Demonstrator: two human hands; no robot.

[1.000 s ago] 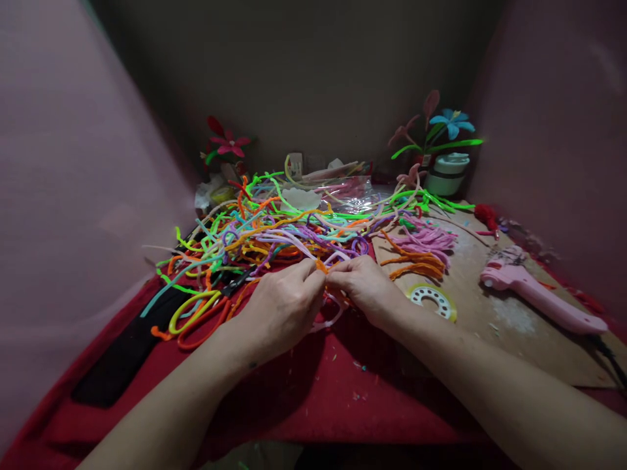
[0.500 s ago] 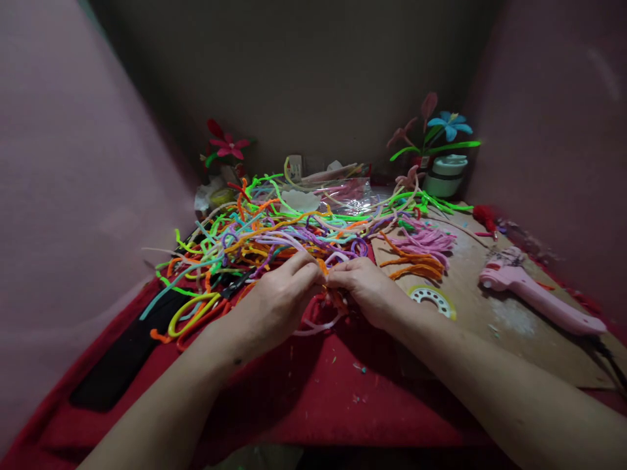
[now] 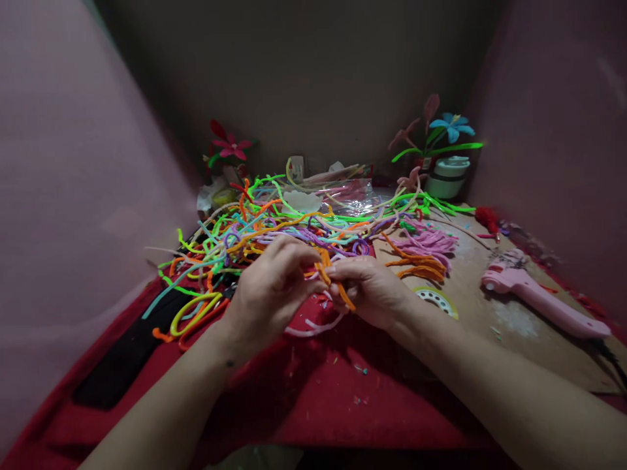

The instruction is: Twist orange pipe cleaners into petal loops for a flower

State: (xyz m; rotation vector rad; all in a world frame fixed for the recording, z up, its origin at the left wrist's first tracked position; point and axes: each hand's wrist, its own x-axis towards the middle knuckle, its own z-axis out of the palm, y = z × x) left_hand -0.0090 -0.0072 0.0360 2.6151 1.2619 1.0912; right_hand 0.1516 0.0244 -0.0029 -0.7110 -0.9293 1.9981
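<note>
Orange stem (image 3: 347, 297) in right hand (image 3: 375, 290), pink stems (image 3: 354, 188) inside clear plastic bag (image 3: 361, 207)

A red cloth (image 3: 313, 418) carries tangled fuzzy stems (image 3: 264, 230) and a board (image 3: 470, 281)

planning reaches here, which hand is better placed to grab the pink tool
Likely the right hand: it's nearer the pink tool, which lies on that side. It's pinching an orange stem, though, so would need freeing.
</note>
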